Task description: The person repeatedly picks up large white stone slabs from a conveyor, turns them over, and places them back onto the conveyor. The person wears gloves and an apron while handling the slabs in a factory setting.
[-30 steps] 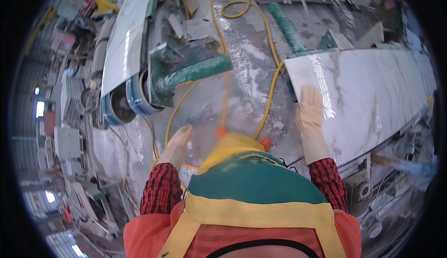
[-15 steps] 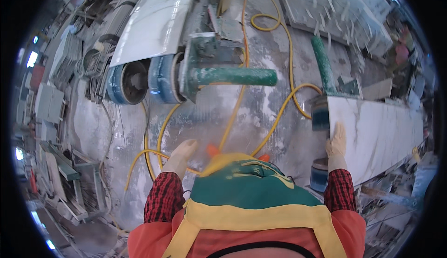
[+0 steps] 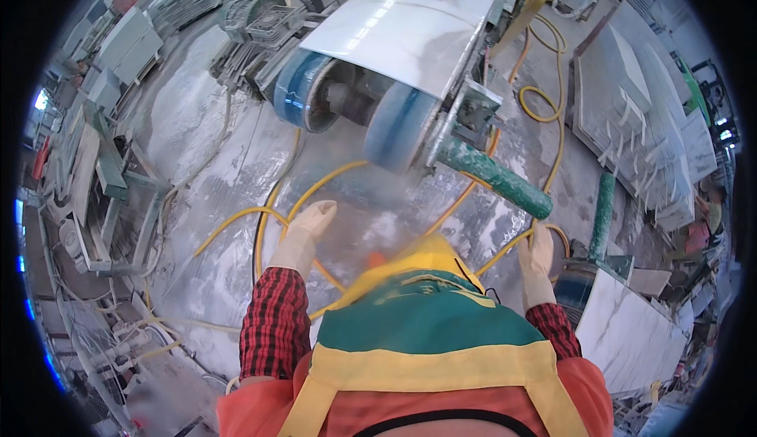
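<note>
- The hands are well apart: the left hand (image 3: 311,221), in a pale glove, is loosely curled over the floor (image 3: 371,220) with nothing seen in its grasp; the right hand (image 3: 536,255), gloved alike, reaches forward just below the end of a green tube (image 3: 497,175), and I can't tell whether its fingers close on anything.
- The white slab (image 3: 402,27) lies ahead, top centre, its near edge over two blue-rimmed wheels (image 3: 398,125); a strip of floor parts those wheels from the left hand, while a yellow hose (image 3: 325,183) loops across that room.
- The slab is flat and glossy, with grey veining and a bright streak of reflected light; the tube is round, its green coat scuffed white; the floor looks wet and whitish in patches; the green apron (image 3: 434,319) has broad yellow bands.
- The slab's far end runs out at the top; the right fingertips blend into the hose behind them; the nearer wheel and the apron's hem are blurred; a second veined slab (image 3: 631,330), lower right, bends toward the dark rim.
</note>
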Demonstrator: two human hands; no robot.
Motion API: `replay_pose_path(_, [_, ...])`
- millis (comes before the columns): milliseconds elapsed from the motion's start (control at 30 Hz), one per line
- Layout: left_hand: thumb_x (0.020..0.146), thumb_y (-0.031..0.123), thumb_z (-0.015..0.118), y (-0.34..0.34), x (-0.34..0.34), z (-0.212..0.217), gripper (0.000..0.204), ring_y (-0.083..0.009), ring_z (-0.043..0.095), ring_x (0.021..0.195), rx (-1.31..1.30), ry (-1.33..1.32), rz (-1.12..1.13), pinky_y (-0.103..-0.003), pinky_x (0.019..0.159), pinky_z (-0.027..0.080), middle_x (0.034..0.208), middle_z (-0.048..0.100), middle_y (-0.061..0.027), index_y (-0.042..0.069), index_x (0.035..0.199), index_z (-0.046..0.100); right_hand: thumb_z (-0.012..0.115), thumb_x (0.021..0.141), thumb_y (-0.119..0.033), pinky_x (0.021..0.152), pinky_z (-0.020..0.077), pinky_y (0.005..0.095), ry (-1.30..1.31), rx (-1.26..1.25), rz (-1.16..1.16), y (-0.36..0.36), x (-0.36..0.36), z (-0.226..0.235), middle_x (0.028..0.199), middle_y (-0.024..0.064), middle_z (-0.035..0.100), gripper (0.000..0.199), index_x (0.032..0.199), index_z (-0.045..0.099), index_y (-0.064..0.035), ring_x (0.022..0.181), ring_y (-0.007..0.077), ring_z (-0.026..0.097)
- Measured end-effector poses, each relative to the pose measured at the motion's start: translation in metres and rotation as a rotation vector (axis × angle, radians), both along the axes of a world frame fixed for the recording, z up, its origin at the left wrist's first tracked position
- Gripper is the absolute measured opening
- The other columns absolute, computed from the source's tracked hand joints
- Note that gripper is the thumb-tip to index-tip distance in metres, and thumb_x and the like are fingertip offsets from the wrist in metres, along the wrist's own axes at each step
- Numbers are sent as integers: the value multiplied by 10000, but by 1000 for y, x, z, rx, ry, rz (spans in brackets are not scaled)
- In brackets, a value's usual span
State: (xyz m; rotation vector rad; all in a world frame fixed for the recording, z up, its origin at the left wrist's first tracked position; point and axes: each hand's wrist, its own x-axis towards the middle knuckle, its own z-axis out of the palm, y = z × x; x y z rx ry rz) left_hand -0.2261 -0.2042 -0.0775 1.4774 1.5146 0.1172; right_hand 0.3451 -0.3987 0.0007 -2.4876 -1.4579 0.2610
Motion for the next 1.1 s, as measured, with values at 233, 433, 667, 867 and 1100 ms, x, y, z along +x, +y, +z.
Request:
replay_pose_path(233, [1050,392,566,34,-7,69,562,-195,623,1279,116,-60,83,-320,1125,430,1402,661,-103,42,1490,545,691,894,-202,1146,404,505,-118,593,569,238,-119,29,1355,234,605,524,1355,567,13,1307,429,526])
replay_pose_path(433, [1042,425,554,96,2,127,481,-252,603,1330,171,7,137,-348,1111,447,1413,661,-113,116,1399,646,671,941,-272,1193,384,478,-115,549,607,383,-149,30,1411,232,592,546,1390,556,16,1350,420,523])
replay_pose_path(667, [970,319,671,169,-5,127,587,-433,465,1423,715,204,-51,-466,1184,374,1520,517,-269,72,1488,547,614,963,-370,1236,306,487,-118,378,540,468,-156,31,1503,237,507,635,1462,486,1,1428,414,443])
replay_pose_path(867, [918,441,738,266,35,159,862,-532,211,1541,780,474,-313,-558,1274,172,1670,278,-300,99,1618,368,609,965,-371,1237,297,492,-109,350,476,473,-160,35,1518,233,490,625,1456,493,-4,1441,419,425])
replay_pose_path(1100, [897,600,674,421,60,131,919,-467,289,1531,948,342,-472,-528,1270,204,1658,330,-264,84,1604,394,631,945,-337,1246,306,488,-110,364,493,472,-163,39,1521,230,502,623,1455,507,-2,1451,411,427])
